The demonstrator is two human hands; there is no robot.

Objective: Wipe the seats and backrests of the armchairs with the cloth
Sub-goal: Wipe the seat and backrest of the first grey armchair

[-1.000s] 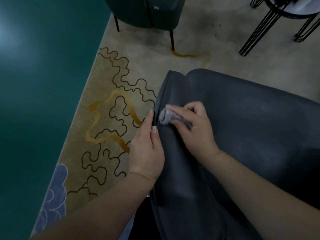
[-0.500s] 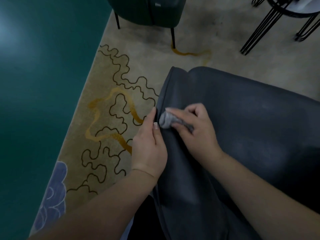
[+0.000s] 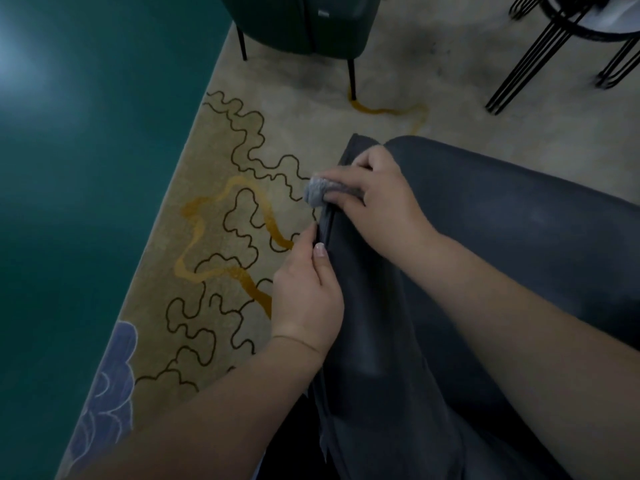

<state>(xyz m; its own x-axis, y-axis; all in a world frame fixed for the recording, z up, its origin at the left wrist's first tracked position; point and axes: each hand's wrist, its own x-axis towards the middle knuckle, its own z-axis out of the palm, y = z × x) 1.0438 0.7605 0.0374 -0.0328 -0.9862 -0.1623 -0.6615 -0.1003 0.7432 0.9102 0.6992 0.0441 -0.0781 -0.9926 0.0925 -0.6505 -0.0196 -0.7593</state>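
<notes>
At the upper left edge of the dark grey armchair (image 3: pixel 485 254), my right hand (image 3: pixel 377 202) grips a bunched grey cloth (image 3: pixel 317 194), fingers curled round it, and presses the wad against the thin piped rim of the backrest. Part of the cloth pokes out past my fingertips, over the rim. Just below it, my left hand (image 3: pixel 306 292) pinches the same rim, thumb on the inner face and fingers wrapped behind the outer side. Both bare forearms reach in from the bottom of the view, the right one lying across the chair's smooth leather-like surface. Under the chair spreads a beige rug (image 3: pixel 214 237) with black squiggly lines, an orange band and a lilac patch at its near corner. Left of it is teal floor (image 3: pixel 76 202). Farther off stand a green armchair (image 3: pixel 304 22) on thin black legs and a black wire-legged table (image 3: pixel 554 39).
</notes>
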